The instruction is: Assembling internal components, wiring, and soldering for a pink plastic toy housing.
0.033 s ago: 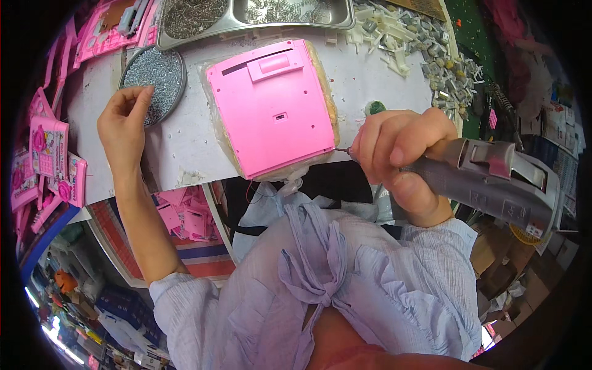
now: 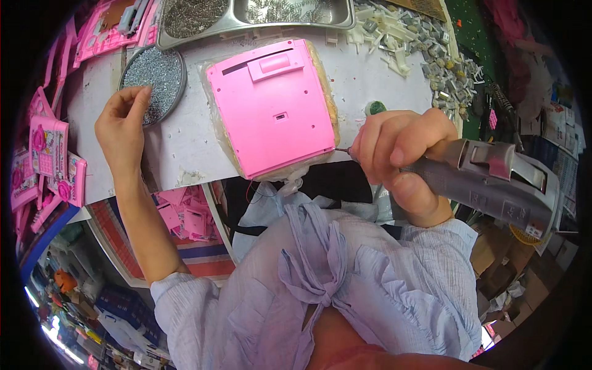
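Note:
A pink plastic casing (image 2: 271, 108) lies back-up on a tan padded block on the white table (image 2: 185, 142). My right hand (image 2: 401, 154) grips a grey electric screwdriver (image 2: 493, 179). Its bit touches the casing's near right corner. My left hand (image 2: 123, 126) rests at the near rim of a round dish of small silver screws (image 2: 154, 74), left of the casing. Its fingers are bunched together over the screws, and whether they pinch one is hidden.
A steel tray of screws (image 2: 203, 15) stands at the back. Loose white and grey small parts (image 2: 425, 49) are heaped at the back right. Pink toy pieces (image 2: 49, 154) line the left edge, and more pink scraps (image 2: 182, 216) lie below the table.

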{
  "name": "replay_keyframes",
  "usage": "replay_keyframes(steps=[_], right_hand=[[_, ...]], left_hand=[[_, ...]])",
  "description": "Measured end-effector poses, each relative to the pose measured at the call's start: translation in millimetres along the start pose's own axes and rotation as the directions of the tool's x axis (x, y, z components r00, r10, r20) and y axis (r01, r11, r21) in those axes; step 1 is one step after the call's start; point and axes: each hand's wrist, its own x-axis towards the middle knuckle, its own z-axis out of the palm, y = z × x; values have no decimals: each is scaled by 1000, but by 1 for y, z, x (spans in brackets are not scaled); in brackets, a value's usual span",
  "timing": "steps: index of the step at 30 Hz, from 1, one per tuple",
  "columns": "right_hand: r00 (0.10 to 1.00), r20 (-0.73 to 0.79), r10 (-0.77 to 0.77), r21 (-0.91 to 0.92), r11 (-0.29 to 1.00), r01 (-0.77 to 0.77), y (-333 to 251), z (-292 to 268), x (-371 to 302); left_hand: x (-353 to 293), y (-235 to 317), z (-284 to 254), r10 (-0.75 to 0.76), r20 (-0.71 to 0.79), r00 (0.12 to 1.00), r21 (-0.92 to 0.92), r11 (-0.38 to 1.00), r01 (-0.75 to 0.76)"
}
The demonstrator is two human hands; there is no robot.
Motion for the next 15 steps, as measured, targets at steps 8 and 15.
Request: replay_keyframes(steps=[8,15], right_hand=[[996,68,-55,15,998,54,5,-2,-1],[945,280,-168,-49,981,189,15,-5,5]], left_hand=[[-79,58,41,435,235,869,98,879,-466],[-85,68,87,686,355,635,-22,685,-728]])
